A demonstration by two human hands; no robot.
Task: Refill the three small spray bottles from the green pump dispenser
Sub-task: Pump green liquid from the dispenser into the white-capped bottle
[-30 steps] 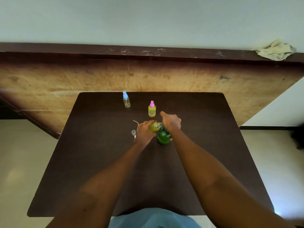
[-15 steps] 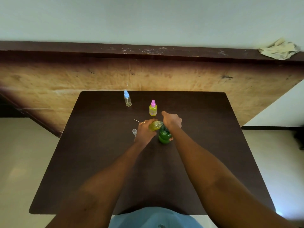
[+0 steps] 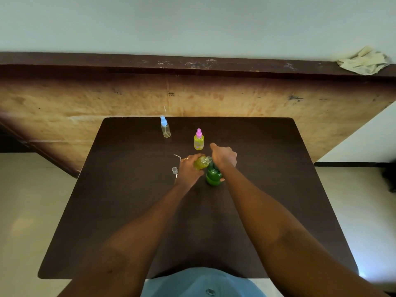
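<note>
Left hand (image 3: pixel 189 170) grips the uncapped small bottle (image 3: pixel 201 162), tilted at the spout of the green pump dispenser (image 3: pixel 213 176). Right hand (image 3: pixel 224 156) curls over its pump. Behind the dispenser, the pink-capped bottle (image 3: pixel 198 142) looks filled. Farther back-left, the blue-capped bottle (image 3: pixel 165 129) looks empty and probably remains.

Dark brown worktop (image 3: pixel 128 211). On it: blue-cap bottle (image 3: pixel 165 130) upright nr far edge; pink-cap bottle (image 3: pixel 198 142) upright, yellow liquid; green dispenser (image 3: pixel 212 177) mid; clear cap (image 3: pixel 174 169) + thin tube (image 3: pixel 178 156) left of it.
</note>
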